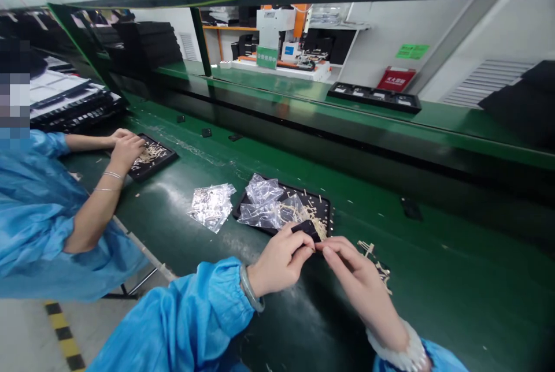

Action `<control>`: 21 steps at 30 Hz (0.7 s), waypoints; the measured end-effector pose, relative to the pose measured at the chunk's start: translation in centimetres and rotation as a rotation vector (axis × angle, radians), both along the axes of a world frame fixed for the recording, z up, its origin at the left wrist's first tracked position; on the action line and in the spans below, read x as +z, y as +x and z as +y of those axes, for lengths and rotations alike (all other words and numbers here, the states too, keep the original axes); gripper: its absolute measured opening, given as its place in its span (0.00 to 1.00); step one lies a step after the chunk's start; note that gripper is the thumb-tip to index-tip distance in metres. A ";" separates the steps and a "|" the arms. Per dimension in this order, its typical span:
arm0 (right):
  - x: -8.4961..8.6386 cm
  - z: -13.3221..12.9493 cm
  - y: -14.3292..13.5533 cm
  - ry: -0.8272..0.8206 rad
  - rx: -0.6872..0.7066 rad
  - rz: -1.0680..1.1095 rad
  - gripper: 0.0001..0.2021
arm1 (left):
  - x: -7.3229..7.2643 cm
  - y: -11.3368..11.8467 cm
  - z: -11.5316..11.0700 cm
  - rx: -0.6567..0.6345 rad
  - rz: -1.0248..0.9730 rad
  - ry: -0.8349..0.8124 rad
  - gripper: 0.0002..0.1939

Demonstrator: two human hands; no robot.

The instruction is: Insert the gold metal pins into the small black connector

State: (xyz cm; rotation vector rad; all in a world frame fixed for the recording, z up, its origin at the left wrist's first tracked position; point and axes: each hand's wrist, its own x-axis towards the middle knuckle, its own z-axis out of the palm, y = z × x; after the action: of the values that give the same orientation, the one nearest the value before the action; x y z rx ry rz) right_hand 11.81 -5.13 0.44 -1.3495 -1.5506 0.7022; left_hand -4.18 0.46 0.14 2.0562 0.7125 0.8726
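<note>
My left hand [280, 259] is closed around a small flat black part [307, 230], held just above the near edge of a black tray [326, 196]. Thumb and forefinger of my right hand [359, 276] are pinched together at the part's near corner, almost touching my left fingertips. Whatever lies between those right fingers is too small to make out. Inside the tray are many small beige strips [318, 223] and some clear plastic bags [264, 201]. More beige strips [368, 249] lie on the table just beyond my right hand, partly hidden by it.
A clear bag of small pieces [212, 205] lies left of the tray. Farther left, a co-worker's hands [125, 152] reach into another black tray [167, 158] of beige strips. Several black parts [410, 208] lie along the green bench [468, 279]. A raised shelf [281, 86] runs behind.
</note>
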 end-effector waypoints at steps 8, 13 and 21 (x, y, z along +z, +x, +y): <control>0.0 -0.3 -0.1 -0.034 -0.026 0.041 0.10 | -0.2 -0.1 0.0 0.012 0.028 0.097 0.07; -0.1 -0.7 -0.4 0.127 -0.126 -0.076 0.07 | 0.0 -0.1 0.0 0.030 0.030 0.104 0.06; -0.3 -0.6 -0.4 0.077 -0.062 -0.043 0.04 | 0.0 -0.2 -0.1 0.029 0.027 0.123 0.06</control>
State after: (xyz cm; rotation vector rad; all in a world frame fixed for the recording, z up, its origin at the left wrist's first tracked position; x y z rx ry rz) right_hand 11.37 -5.74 0.12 -1.3571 -1.5477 0.5733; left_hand -4.35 0.39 0.11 2.1745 0.7203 0.9267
